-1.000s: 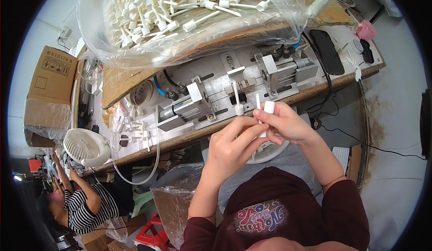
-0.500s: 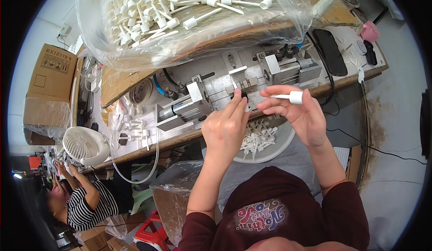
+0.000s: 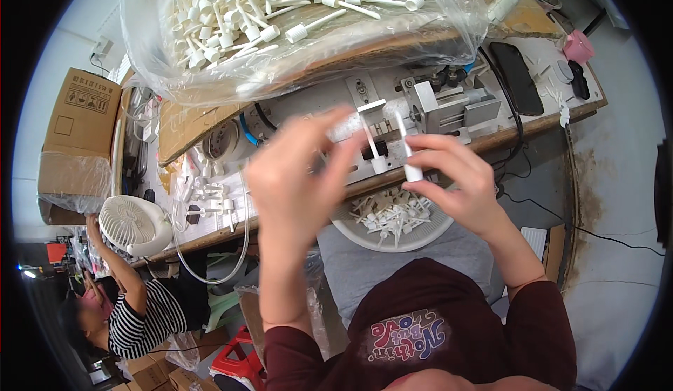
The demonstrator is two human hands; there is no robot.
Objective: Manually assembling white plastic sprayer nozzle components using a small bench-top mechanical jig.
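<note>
My right hand (image 3: 456, 180) pinches a white plastic stick with a ribbed cap (image 3: 412, 172), cap down and thin stem pointing up. A second white capped stick (image 3: 379, 164) rests in the small metal fixture (image 3: 382, 128) at the middle of the bench, its cap toward me. My left hand (image 3: 298, 170) is smeared by motion, left of the fixture. Its thumb and fingers look apart, and nothing shows between them. It hides the left clamp cylinder. The right clamp cylinder (image 3: 452, 103) stands beyond my right hand.
A plastic-lined box of white capped sticks (image 3: 308, 33) spans the back. Below the bench edge sits a white basket (image 3: 392, 244) of similar pieces. A white fan (image 3: 133, 226) stands left, a black phone (image 3: 515, 79) right. A person in a striped shirt (image 3: 147, 314) works at far left.
My left hand has left the stick in the fixture and moved left. My right hand has turned its capped stick from lying sideways to stem up, closer to the fixture.
</note>
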